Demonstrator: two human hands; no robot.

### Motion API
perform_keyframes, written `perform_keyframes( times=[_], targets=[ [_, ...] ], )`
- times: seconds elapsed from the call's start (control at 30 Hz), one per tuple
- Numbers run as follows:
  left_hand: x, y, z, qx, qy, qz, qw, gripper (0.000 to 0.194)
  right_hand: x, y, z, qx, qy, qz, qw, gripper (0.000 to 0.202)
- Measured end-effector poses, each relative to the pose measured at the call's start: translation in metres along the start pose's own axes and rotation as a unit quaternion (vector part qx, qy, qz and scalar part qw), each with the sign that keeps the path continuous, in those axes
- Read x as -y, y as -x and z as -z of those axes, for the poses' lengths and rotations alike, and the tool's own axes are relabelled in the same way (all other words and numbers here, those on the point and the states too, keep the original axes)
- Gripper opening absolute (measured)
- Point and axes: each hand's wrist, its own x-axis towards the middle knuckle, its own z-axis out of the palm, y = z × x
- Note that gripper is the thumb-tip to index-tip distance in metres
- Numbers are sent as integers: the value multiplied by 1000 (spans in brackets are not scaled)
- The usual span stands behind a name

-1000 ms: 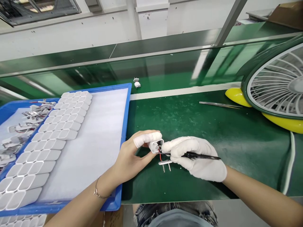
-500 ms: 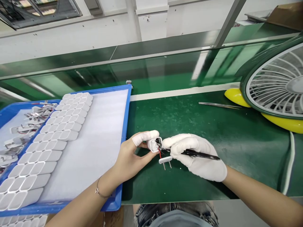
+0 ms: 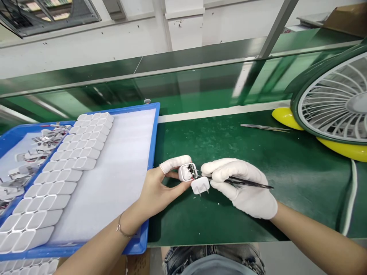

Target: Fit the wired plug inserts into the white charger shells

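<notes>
Between the fingers of my left hand (image 3: 160, 189) is a small white charger housing (image 3: 185, 172), its open end facing right with dark parts inside. A white finger cover is on one finger. The white plug cap (image 3: 200, 185) with two metal prongs hangs at the housing's lower right, by a wire mostly hidden now. My right hand (image 3: 242, 187), in a white glove, is closed on black tweezers (image 3: 249, 183), whose tips reach to the housing's opening.
A blue tray (image 3: 156, 133) on the left holds rows of white housings (image 3: 61, 175). Beyond it another blue tray (image 3: 8, 139) has wired plug parts (image 3: 27, 170). Silver tweezers (image 3: 265, 127) lie near a fan (image 3: 344, 101) with yellow feet at the right.
The plug cap has turned to show its flat face and sits closer to the housing. My right hand has shifted slightly right, and the tweezers' arms now show apart.
</notes>
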Motion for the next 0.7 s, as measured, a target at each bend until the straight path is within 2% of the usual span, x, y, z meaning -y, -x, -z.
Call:
perform_keyframes(
  times=[0.13,0.37,0.7],
  targets=[
    [-2,0,-1,6,11,-9,1000,44,-2,3,-3,-55,-3,-5,998,26],
    [-2,0,-3,10,25,-44,999,48,-6,6,-4,-48,10,5,999,31],
    [-6,0,-3,23,22,-32,999,45,-7,4,-4,-35,11,17,999,29]
  ],
)
